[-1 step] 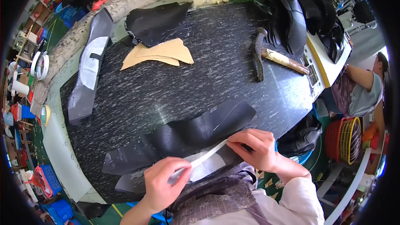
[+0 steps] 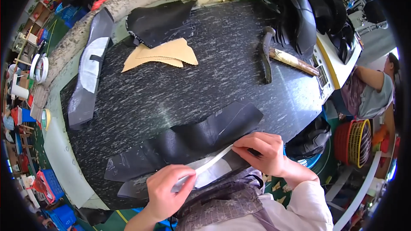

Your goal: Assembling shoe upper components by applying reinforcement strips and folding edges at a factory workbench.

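Note:
A narrow white strip (image 2: 214, 161), which looks like tape, is stretched between my two hands. The fingertips of my left hand (image 2: 168, 187) pinch its left end, while thumb and fingers of my right hand (image 2: 262, 150) pinch the right end. Below the strip lies a grey leather-like piece (image 2: 139, 187) with a white patch (image 2: 214, 175) on it, close to my body. Just beyond the strip a long black leather-like piece (image 2: 188, 141) rests wavy on the dark speckled tabletop (image 2: 180, 90).
A hammer (image 2: 291, 61) lies at the far right, near stacked black pieces (image 2: 299, 13). Tan zigzag-edged pieces (image 2: 165, 53) sit partly under a black piece (image 2: 160, 21). Another grey piece with a white patch (image 2: 87, 72) lies left. A person (image 2: 372, 90) sits beyond the right edge.

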Motion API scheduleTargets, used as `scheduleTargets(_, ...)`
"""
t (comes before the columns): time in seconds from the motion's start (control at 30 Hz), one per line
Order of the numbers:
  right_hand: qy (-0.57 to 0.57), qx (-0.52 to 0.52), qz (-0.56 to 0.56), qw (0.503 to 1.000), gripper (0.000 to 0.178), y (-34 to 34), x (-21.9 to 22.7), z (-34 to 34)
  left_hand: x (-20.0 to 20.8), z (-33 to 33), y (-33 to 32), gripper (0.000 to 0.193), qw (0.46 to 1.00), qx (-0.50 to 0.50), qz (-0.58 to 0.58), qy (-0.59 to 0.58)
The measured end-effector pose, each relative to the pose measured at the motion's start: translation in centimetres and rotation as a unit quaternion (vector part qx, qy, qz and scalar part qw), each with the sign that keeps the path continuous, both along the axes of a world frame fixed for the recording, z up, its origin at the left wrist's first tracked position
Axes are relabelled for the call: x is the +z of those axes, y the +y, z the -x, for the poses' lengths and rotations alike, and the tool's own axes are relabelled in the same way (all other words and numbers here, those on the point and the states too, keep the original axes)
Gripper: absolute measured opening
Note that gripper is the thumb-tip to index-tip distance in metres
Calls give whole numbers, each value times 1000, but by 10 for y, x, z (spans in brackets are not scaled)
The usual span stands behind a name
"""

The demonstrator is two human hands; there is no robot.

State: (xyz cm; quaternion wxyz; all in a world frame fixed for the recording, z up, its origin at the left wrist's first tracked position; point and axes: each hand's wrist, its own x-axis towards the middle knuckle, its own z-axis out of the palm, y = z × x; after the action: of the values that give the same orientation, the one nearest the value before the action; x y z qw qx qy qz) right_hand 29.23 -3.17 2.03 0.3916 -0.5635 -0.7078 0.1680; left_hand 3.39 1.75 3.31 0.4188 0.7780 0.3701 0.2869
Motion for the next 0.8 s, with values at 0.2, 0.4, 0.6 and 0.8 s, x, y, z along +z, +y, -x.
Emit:
scheduleTargets(0.2,45,16,49,998,21,15,3,0,5,-4,3,23,1000,26,1,10)
scheduleTargets(0.4,-133,105,-54,984,27,24,-1,-15,7,-3,13,23,998,26,34,34)
scheduleTargets(0.6,-257,175,-143,940,38,21,-2,-8,9,-7,14,18,995,48,62,62)
scheduleTargets(0.8,-175,307,-108,929,25,33,-1,23,13,-9,11,30,980,-3,-74,183)
